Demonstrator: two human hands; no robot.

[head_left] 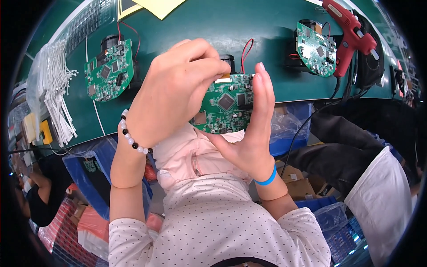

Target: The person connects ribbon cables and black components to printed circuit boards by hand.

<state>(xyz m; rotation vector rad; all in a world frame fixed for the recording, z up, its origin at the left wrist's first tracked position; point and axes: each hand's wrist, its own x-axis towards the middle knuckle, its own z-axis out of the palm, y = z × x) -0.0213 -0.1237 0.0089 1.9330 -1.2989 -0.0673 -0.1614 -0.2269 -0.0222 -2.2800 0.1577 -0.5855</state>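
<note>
A green circuit board (227, 118) stands tilted at the table's near edge, with a black round part (227, 60) behind its top and a looped red-and-black wire (243, 55) rising beside it. My right hand (249, 147) grips the board, thumb at its lower edge and straight fingers along its right side. At the top edge, my left hand (182, 80) has its fingers pinched on a short orange-brown flat flex cable (225, 76), just above a white connector (223, 80). The left fingertips partly cover the cable, and that hand hides the board's left side.
Similar board assemblies sit at left (111, 73) and right (316, 49). A red glue gun (349, 40) with a trailing black cord lies far right. White cable bundles (55, 89) hang at the left edge. Yellow paper (160, 6) lies at the back. Blue bins (91, 167) stand below the table.
</note>
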